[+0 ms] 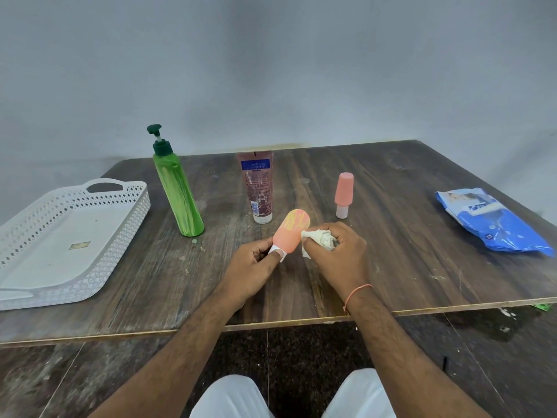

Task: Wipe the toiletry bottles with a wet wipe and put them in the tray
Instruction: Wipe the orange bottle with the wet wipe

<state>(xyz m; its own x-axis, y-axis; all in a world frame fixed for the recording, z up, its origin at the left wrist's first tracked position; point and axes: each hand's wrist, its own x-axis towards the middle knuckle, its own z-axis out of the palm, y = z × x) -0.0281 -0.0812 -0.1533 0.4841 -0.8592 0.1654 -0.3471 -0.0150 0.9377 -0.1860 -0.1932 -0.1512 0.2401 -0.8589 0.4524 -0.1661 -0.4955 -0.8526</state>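
Wiping step: left hand [252, 260] grips the peach bottle [290, 231], right hand [334, 248] clutches the wipe [316, 238]; next, probably the tray [126, 218] far left.

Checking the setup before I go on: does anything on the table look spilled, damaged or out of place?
Nothing is spilled or tipped. The green pump bottle leans only from the wide lens. The tray holds no bottles, only a small label-like patch on its floor. The table is scuffed and specked with pale marks, and its front edge looks chipped.
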